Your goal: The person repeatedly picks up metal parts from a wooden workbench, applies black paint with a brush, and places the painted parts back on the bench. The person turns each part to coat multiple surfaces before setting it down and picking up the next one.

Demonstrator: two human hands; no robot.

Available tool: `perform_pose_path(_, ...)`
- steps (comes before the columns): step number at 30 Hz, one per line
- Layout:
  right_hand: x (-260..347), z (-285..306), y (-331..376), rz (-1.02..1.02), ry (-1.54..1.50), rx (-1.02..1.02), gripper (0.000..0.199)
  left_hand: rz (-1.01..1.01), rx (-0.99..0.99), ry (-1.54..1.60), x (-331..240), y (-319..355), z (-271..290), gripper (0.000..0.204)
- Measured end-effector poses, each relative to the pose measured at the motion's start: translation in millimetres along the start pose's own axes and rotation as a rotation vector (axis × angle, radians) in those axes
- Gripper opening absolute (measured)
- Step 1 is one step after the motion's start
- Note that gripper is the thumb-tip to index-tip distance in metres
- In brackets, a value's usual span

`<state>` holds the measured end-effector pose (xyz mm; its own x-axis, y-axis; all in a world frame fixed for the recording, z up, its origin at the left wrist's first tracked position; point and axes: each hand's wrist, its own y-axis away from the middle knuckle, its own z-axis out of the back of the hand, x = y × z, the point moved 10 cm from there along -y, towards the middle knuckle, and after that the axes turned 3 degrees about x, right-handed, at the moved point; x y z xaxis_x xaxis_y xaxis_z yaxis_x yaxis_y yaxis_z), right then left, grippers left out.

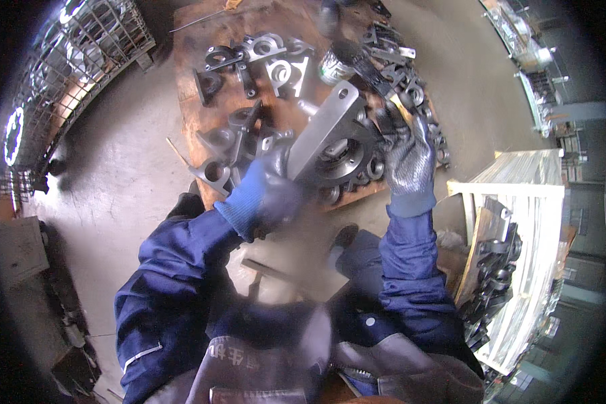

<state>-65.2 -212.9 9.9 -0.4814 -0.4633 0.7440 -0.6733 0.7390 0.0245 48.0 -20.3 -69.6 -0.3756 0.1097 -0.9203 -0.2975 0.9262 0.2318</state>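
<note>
My left hand (pixel 279 188), in a dark-coated glove with a blue cuff, grips a grey metal bearing housing (pixel 324 128) by its long flat base. The housing is tilted up above the near side of the table, its round bore facing right. My right hand (pixel 408 151), in a grey-coated glove, is just right of the housing. Its fingers are curled round what looks like a paintbrush with a pale yellow handle (pixel 402 106) and a blackened head (pixel 365 64) pointing away to the left. A white and green can (pixel 335 69) stands partly behind the brush.
Several dark and bare-metal housings (pixel 288 73) lie on the rust-brown tabletop (pixel 190 111). At the far edge is a dark rounded thing (pixel 328 19) I cannot make out. A wire cage (pixel 94 60) stands at far left. More parts lie beside a white-framed crate (pixel 518 188) at right.
</note>
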Motion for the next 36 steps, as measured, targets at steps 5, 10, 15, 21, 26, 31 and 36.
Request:
perform_pose_path(5,2,-16,2,-0.078,-0.196,0.209,0.039,-0.314,-0.015,0.034,-54,18,9,0.061)
perform_pose_path(10,-8,-24,3,-0.158,-0.358,0.269,0.042,-0.388,-0.107,0.062,-98,39,28,0.06)
perform_pose_path(15,-16,-29,3,-0.167,-0.332,0.291,0.043,-0.419,-0.223,-0.074,-119,56,51,0.059)
perform_pose_path(21,-22,-25,4,-0.188,-0.28,0.22,0.042,-0.378,-0.446,-0.383,-137,74,84,0.051)
perform_pose_path(26,-24,-27,6,-0.199,-0.29,0.173,0.04,-0.28,-0.685,-0.32,-131,94,122,0.041)
perform_pose_path(31,-26,-41,11,-0.198,-0.25,0.251,0.039,-0.356,-0.852,-0.338,-133,114,148,0.038)
perform_pose_path(36,-27,-52,19,-0.201,-0.188,0.269,0.039,-0.15,-0.874,-0.151,-113,112,158,0.032)
